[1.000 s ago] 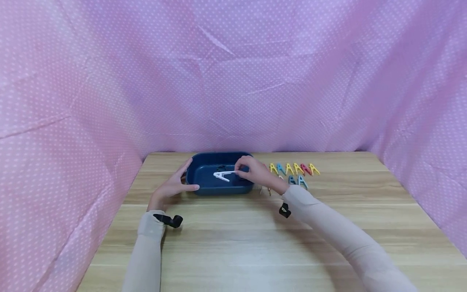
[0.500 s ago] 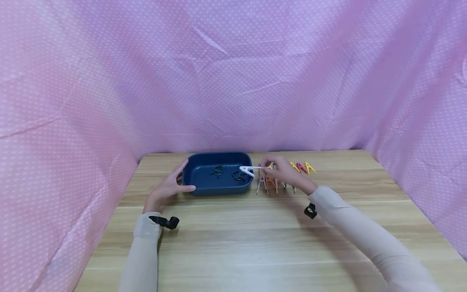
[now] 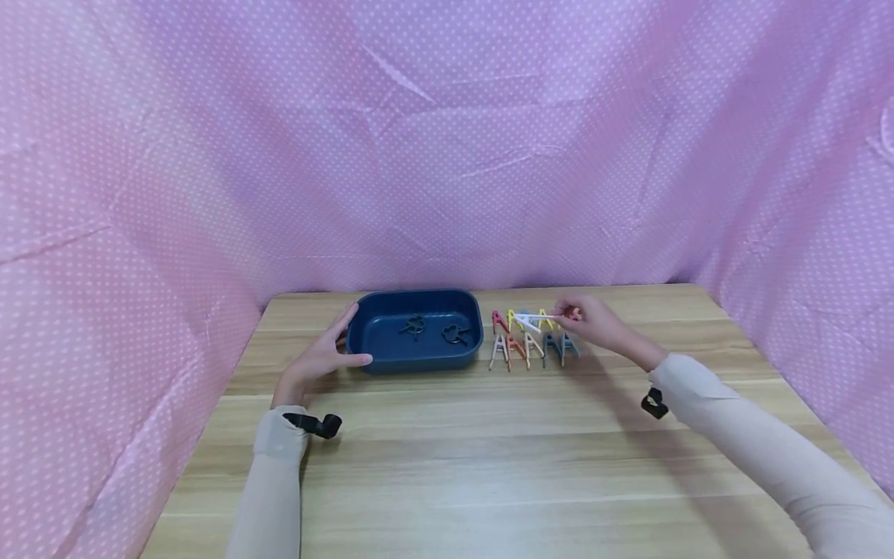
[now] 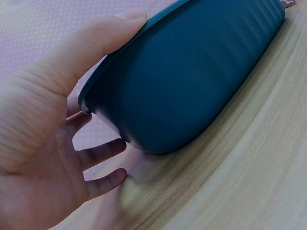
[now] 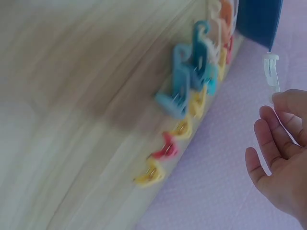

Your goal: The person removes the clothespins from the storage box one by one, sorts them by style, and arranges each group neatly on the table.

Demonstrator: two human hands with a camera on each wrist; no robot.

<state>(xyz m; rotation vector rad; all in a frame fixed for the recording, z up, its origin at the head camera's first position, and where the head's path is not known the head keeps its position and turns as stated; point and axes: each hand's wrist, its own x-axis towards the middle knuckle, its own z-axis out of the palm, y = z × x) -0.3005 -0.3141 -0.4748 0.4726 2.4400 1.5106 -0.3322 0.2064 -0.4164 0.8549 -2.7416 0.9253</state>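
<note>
My left hand (image 3: 317, 361) holds the left end of a dark blue basin (image 3: 419, 363), thumb over the rim and fingers spread round the outer wall. Inside the basin lie two small dark looped pieces (image 3: 415, 326). Between thumb and fingertips my right hand (image 3: 590, 322) pinches one end of a white clothespin (image 3: 532, 320), which points left above the back row of pegs. The right wrist view shows that clothespin (image 5: 271, 69) held out past the thumb, the other fingers loosely bent. Part of the back row is hidden behind the right hand.
Right of the basin, clothespins stand in two rows: a front row with a blue one (image 3: 570, 348) and an orange one (image 3: 515, 349), and a back row with a red one (image 3: 499, 321). All are on a wooden table (image 3: 433, 466) before a pink dotted curtain (image 3: 447, 155).
The right hand has carried the white clothespin from above the basin rightward over the pegs. The dark pieces in the basin and the front row have come into fuller view. The left hand stays put.
</note>
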